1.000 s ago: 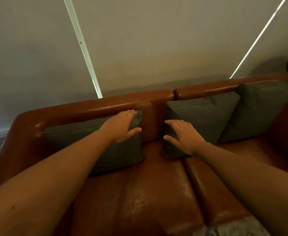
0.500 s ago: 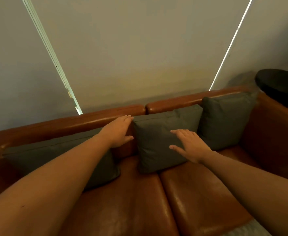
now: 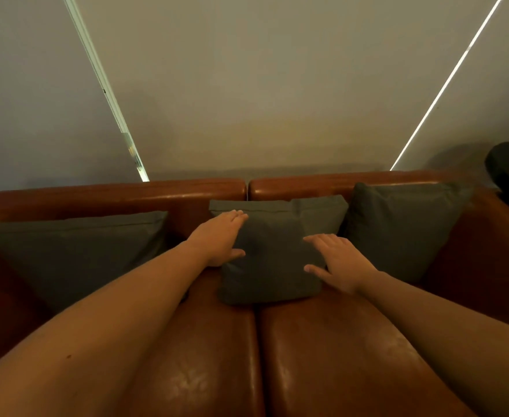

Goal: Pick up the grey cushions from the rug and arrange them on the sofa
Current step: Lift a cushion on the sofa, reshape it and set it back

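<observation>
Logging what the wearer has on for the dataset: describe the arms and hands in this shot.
Both forearms are bare as far as the frame shows: no sleeves, gloves or watch. The left hand and right hand show no rings or bands that I can make out in the dim light. A small dark mark sits on the left forearm.

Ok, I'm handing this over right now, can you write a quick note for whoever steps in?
Left hand: open, flat on the left edge of the middle cushion.
Right hand: open, flat on that cushion's right side.
Cushions: three grey ones lean on the backrest of the sofa: the left cushion, the middle one over the seat seam, and the right cushion partly behind it.
Done: all three visible cushions are on the sofa.
Left: finish squaring the middle one; the rug is out of view, so check it for more.
</observation>
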### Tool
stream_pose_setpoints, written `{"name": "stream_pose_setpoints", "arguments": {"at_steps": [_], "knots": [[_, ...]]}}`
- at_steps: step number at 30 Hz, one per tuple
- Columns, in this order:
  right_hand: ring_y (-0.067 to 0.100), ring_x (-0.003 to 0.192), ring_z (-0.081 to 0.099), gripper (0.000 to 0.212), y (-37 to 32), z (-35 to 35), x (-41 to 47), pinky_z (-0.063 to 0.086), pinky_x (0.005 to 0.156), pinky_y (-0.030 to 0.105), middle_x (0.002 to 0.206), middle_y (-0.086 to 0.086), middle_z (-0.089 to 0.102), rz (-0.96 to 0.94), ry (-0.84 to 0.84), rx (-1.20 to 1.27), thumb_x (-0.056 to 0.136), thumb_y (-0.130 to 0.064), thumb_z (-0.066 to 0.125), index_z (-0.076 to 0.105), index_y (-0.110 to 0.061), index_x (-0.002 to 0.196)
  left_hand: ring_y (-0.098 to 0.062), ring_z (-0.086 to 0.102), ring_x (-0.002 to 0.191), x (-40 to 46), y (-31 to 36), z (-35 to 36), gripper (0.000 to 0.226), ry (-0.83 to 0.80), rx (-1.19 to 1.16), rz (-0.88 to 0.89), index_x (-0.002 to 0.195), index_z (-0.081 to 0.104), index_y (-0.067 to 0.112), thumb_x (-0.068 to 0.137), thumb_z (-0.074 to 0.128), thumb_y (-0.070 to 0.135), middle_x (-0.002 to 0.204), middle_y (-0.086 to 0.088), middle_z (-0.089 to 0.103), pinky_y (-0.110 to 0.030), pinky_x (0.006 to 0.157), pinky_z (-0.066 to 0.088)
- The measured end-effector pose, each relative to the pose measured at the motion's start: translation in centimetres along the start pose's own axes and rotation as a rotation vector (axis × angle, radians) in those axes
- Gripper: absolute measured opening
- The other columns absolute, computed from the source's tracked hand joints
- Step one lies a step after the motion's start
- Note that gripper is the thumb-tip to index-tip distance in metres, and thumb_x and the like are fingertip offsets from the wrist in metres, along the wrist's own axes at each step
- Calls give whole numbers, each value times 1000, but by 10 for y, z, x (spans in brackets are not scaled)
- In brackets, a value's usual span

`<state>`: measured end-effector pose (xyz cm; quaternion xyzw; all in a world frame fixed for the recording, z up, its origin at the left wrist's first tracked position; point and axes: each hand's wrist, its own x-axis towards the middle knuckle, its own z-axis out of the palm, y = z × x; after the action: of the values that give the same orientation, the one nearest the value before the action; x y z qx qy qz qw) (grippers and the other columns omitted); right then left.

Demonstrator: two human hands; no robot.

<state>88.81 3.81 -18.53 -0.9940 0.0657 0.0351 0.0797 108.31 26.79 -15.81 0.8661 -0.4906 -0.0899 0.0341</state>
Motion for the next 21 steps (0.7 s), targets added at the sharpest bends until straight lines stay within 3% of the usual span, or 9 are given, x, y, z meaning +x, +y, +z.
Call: {"name": "stream_pose_setpoints", "arguments": {"at_steps": [9,13,18,21], "knots": [[15,141,26,67,24,22,37,18,115,34,154,-4,32,-20,-54,15,92,-55,50,25,-29,149,-23,12,147,69,-9,12,98,-85,-25,27,154,11,16,83,71,46,161,-6,11,-35,116,15],[15,141,25,66,36,27,57,18,114,33,154,-4,32,-14,-55,29,92,-51,52,27,-28,149,-24,5,147,106,-17,15,103,-78,-2,31,154,9,15,81,70,53,162,-7,8,-36,117,5],[16,146,14,65,62,32,82,9,116,32,157,-5,26,-56,-70,23,93,-51,51,26,-28,149,-28,-14,146,134,-28,45,120,-221,7,-102,154,-8,19,73,63,72,161,-5,-12,-50,114,-8],[18,147,7,70,87,26,102,6,118,35,159,-3,19,-51,-67,1,92,-50,54,23,-27,150,-29,-8,147,141,-31,64,124,-216,79,-156,153,-10,19,70,62,75,162,-6,-8,-52,115,-6]]}}
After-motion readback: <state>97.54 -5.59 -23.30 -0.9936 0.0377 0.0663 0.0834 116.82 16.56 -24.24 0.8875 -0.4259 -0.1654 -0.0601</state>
